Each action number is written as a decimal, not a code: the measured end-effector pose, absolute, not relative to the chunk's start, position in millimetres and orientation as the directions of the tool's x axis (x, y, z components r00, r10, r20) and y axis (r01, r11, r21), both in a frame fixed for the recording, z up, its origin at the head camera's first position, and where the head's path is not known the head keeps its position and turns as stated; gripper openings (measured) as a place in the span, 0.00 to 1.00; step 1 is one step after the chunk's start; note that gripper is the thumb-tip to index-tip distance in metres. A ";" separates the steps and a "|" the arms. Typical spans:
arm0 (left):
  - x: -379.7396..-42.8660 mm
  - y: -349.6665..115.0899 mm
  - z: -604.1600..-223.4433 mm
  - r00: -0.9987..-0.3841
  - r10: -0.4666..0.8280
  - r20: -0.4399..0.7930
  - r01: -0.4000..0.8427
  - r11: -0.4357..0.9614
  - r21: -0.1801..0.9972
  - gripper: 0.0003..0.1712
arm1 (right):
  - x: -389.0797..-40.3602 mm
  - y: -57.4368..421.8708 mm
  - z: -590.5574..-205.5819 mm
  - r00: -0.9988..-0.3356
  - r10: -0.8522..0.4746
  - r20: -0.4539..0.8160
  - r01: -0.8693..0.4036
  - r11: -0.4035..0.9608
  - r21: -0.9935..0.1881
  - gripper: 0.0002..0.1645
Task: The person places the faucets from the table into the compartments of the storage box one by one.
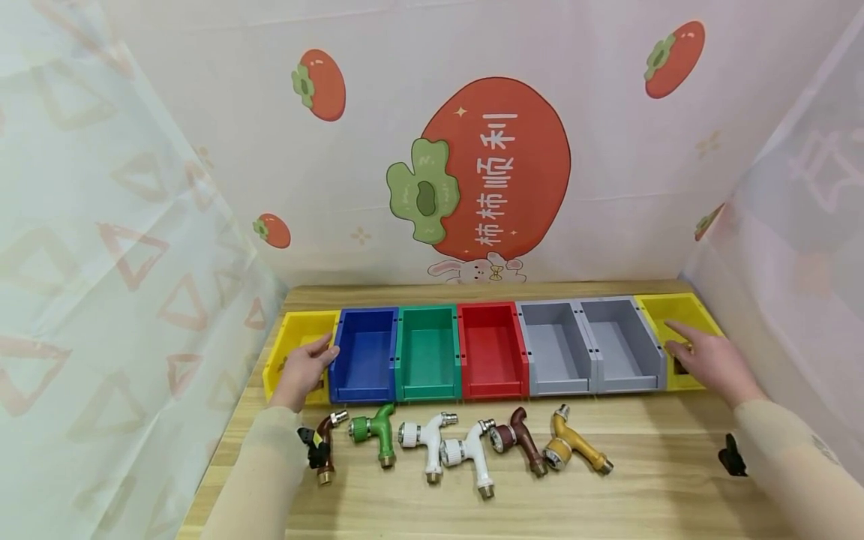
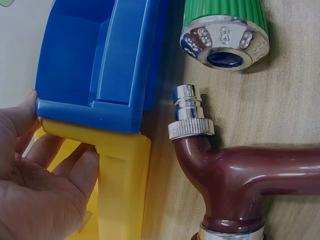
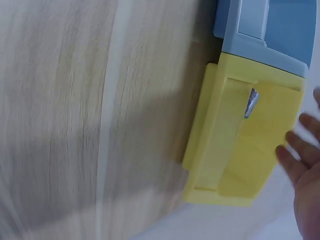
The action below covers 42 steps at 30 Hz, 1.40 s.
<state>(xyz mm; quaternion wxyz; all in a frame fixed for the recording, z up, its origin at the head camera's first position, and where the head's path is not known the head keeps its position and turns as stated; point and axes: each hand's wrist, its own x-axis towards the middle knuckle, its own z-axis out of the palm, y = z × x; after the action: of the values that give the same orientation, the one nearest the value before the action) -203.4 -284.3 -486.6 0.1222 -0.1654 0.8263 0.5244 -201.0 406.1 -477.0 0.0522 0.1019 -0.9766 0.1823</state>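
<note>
My left hand point(image 1: 305, 371) is at the left yellow bin point(image 1: 275, 367), where it meets the blue bin point(image 1: 364, 394). In the left wrist view the thumb lies against the blue bin's edge and the other fingers reach into the yellow bin, pinching the adjoining walls. My right hand point(image 1: 718, 364) is over the right yellow bin point(image 1: 702, 319), fingers spread and holding nothing. A small shiny metal piece point(image 3: 251, 102) shows inside that bin; its kind is unclear. Nearest the left hand lies a brown-red faucet point(image 2: 235, 170) with a black handle point(image 1: 313, 448).
Between the yellow bins stand green point(image 1: 428, 392), red point(image 1: 494, 390) and two grey bins point(image 1: 560, 386). In front lie green point(image 1: 381, 435), yellow point(image 1: 574, 442), maroon point(image 1: 523, 439) and two white faucets point(image 1: 432, 446) on the wooden table point(image 1: 648, 480). A printed curtain point(image 1: 607, 225) hangs behind.
</note>
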 end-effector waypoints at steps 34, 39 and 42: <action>-204.2 -286.0 -488.7 -0.918 -0.142 -0.369 -0.394 0.403 0.826 0.35 | -156.1 313.9 -497.9 -0.309 -0.947 0.081 -0.940 0.318 0.125 0.79; -202.8 -285.9 -487.7 -0.921 -0.136 -0.365 -0.387 0.412 0.825 0.35 | -150.8 304.4 -505.3 -0.268 -0.963 0.043 -0.948 0.271 0.166 0.78; -202.3 -285.4 -487.3 -0.920 -0.140 -0.367 -0.391 0.405 0.826 0.35 | -148.7 300.1 -509.7 -0.242 -0.970 0.023 -0.954 0.242 0.176 0.77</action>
<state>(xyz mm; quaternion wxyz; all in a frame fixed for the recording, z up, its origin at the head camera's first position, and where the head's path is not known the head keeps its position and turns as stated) -202.3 -285.4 -487.3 0.1205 -0.1600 0.8295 0.5213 -148.7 300.1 -509.7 0.0633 0.6124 -0.7855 -0.0627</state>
